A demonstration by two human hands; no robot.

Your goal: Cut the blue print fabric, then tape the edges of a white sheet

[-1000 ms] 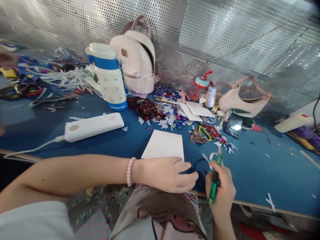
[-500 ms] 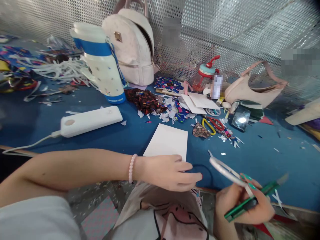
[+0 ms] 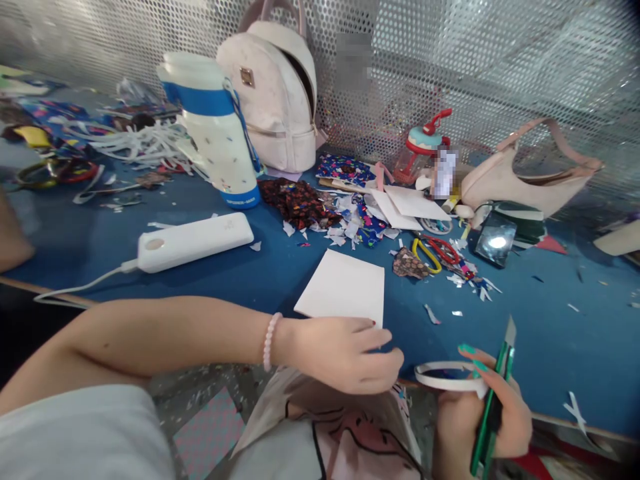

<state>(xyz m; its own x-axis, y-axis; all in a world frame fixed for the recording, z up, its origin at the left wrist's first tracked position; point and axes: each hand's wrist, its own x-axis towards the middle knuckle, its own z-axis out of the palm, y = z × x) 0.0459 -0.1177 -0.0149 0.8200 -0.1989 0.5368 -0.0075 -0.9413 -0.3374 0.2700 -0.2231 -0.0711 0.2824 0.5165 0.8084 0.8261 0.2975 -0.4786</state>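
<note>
Right hand (image 3: 483,417): I am gripping a green utility knife (image 3: 491,408) in my closed fingers at the near table edge, with the blade pointing up and away from me. The same fingers are also holding a white tape ring (image 3: 443,377), which is lying nearly level to the left of the knife.
Left hand (image 3: 345,353): I am resting it palm down, forearm lying across my front and fingers drawn together in a loose curl. I cannot tell whether they are pinching anything. A pink bead bracelet (image 3: 269,341) is sitting at the wrist.
Hands together: they are staying apart, left hand near the ring but not touching it.
Since half a second ago: I am bringing the knife from nearly flat and rightward to near upright. The ring is levelling out from a tilt. My left hand is keeping its place.
White card (image 3: 345,287): lying flat, its near edge touching my left knuckles.
Blue table (image 3: 550,333): carrying paper scraps.
Power bank (image 3: 195,241): lying to the left, cable attached.
Scissors (image 3: 433,252): lying beyond the card, to the right.
</note>
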